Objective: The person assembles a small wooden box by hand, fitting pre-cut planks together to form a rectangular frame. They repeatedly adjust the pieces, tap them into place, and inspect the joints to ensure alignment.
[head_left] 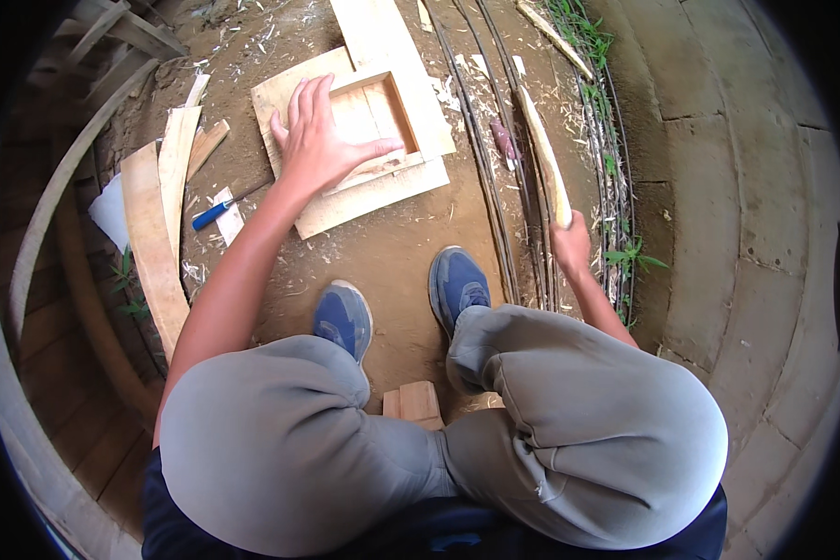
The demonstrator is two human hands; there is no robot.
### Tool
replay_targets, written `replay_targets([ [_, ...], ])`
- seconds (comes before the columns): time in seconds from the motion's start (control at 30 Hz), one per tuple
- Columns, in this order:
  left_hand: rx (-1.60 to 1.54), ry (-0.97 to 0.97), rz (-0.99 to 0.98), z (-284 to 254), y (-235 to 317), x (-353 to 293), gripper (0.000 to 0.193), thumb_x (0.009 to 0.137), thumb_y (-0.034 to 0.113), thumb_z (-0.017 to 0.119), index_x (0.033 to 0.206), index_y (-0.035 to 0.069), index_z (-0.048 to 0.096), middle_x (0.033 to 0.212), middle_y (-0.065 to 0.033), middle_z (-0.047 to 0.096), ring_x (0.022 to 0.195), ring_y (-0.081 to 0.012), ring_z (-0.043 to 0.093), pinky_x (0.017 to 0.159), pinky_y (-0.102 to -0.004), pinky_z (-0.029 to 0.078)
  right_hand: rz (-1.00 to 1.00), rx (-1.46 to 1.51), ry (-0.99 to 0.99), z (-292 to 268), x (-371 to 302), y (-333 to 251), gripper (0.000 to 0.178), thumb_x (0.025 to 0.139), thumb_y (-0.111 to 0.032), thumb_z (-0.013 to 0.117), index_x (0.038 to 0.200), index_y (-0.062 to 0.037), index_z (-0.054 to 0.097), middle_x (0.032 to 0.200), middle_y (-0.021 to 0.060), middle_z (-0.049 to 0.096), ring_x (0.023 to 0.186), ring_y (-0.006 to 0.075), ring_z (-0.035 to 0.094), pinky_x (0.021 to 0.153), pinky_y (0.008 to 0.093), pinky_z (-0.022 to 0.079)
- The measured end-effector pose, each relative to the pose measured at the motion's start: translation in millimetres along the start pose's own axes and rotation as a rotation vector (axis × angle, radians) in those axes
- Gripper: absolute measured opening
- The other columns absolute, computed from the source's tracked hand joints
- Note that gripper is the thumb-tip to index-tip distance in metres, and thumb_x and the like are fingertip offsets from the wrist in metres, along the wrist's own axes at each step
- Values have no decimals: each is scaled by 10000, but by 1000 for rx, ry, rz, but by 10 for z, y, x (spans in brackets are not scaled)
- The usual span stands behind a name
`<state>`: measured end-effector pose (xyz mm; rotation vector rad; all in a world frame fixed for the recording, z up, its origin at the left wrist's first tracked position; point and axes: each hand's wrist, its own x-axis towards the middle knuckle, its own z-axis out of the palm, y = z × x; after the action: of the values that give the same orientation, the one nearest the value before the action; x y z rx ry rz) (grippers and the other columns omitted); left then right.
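Note:
A shallow square wooden box (413,121) with raised sides lies on flat boards on the ground ahead of me. My left hand (315,140) rests over its left side and near corner, fingers stretched and thumb spread along the near rim. Under the box, a pale board (373,199) juts out toward me. Off to the right, my right hand (571,245) is closed round the near end of a long, pale wooden stick (544,159), which points away from me. A screwdriver with a blue handle (211,216) lies left of the boards, its shaft partly behind my forearm.
Wood strips (149,224) lie at the left beside bent timber (56,196). Long dark rods (481,140) run along the ground to the right, near a reddish object (503,142). A block wall (719,187) borders the right. Between my feet and knees sits a wooden block (413,403).

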<state>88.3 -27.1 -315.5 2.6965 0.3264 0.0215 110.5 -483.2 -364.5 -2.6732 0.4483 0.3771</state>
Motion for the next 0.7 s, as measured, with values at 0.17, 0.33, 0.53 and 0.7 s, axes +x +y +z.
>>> replay_targets([
  [0.17,-7,-148,117,-95,-210,52,1676,385,782,884,1612,1,52,1649,-254,151,1570,-375,33,1233,-628,24,-308,399,-109,-72,-207,-177,386,937,-263,718,1235,-60,580,841,58,645,703,169,615,644,330,513],
  [0.33,20,-163,106,-155,-118,26,1634,414,679,927,1616,7,48,1634,-276,157,1561,-396,55,1260,-575,55,32,708,-596,-209,-625,-791,237,992,-247,683,1160,-128,565,650,-79,447,460,25,379,375,232,278],
  [0.53,-2,-153,110,-166,-110,7,1604,434,657,927,1615,6,59,1634,-279,152,1556,-410,60,1269,-560,76,-417,418,-405,130,-873,-1004,263,992,-160,599,1224,-44,556,892,69,631,783,183,636,726,330,520],
  [0.7,-5,-190,99,-190,-108,-2,1599,450,657,919,1619,9,43,1651,-274,117,1562,-412,32,1273,-546,121,-88,556,-501,228,-938,-971,348,974,-149,606,1291,-21,539,1008,128,657,916,256,632,874,364,495],
])
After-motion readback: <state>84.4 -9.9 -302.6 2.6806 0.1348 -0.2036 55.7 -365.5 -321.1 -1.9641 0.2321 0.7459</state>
